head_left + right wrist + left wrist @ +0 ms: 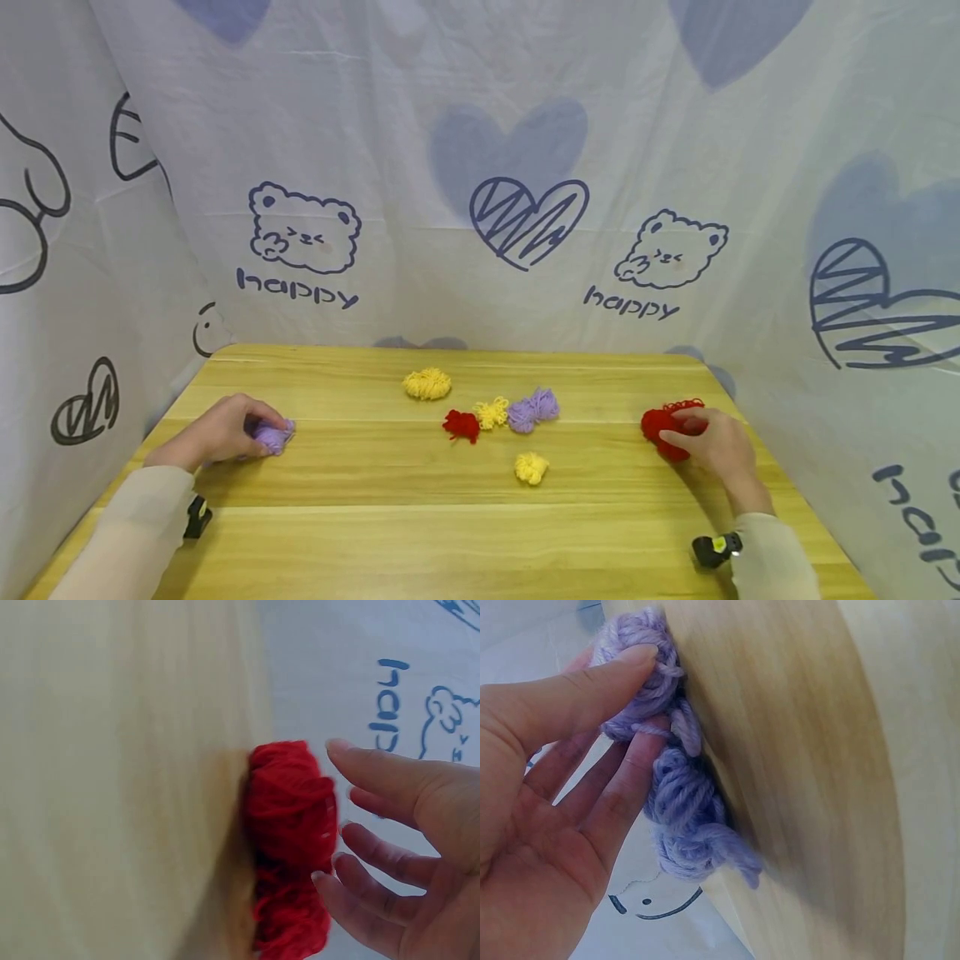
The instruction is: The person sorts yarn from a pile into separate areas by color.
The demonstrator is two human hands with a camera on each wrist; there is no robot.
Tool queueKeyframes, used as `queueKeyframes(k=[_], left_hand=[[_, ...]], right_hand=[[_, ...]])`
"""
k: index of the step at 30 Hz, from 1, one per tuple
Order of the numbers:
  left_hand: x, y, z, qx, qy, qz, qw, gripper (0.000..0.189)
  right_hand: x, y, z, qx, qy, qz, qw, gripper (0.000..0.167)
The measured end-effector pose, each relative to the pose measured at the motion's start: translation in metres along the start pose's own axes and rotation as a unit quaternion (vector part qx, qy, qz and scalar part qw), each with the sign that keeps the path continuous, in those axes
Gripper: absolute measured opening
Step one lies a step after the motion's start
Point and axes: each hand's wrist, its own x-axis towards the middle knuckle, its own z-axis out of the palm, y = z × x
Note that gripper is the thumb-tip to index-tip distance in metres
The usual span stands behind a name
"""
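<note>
At the table's left side my left hand [223, 432] pinches purple yarn [276, 437] between thumb and fingers. The left wrist view shows the thumb over the upper clump of this purple yarn [637, 690], with a lower clump trailing beneath the fingers, close to the wood. On the right, my right hand [718, 443] hovers by a red yarn bundle [658, 427], fingers loosely bent and apart. In the right wrist view a gap shows between the thumb and the red yarn [289, 806], while the other fingertips are right at its side.
Between the hands on the wooden table [375, 533] lie a yellow yarn bundle [427, 384], a small red one [461, 426], a yellow one [492, 412], a purple one [533, 410] and a nearer yellow one [532, 468]. A printed white curtain [420, 283] surrounds the table.
</note>
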Motion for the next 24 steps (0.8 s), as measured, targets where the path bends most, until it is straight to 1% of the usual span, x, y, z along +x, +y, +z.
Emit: queueKeyframes(k=[4, 7, 9, 15, 18, 24], left_hand=[[0.001, -0.001, 0.0, 0.001, 0.0, 0.002, 1.0, 0.033], [0.001, -0.001, 0.0, 0.003, 0.001, 0.002, 1.0, 0.033], [0.001, -0.001, 0.0, 0.004, 0.002, 0.002, 1.0, 0.033], [0.001, -0.001, 0.0, 0.004, 0.004, 0.003, 1.0, 0.034], [0.001, 0.0, 0.0, 0.003, 0.003, 0.006, 1.0, 0.033], [0.0, 0.0, 0.0, 0.007, 0.006, 0.005, 0.9999, 0.034]], right_hand=[[0.002, -0.01, -0.006, 0.014, 0.023, -0.001, 0.9996, 0.05], [0.004, -0.022, -0.01, 0.034, 0.026, -0.006, 0.9991, 0.048], [0.005, -0.031, -0.012, 0.053, 0.017, -0.012, 0.9984, 0.047], [0.008, -0.056, -0.006, 0.11, -0.014, -0.06, 0.992, 0.044], [0.008, -0.069, 0.0, 0.137, -0.032, -0.083, 0.9866, 0.042], [0.006, -0.099, 0.013, 0.192, -0.071, -0.125, 0.9709, 0.039]])
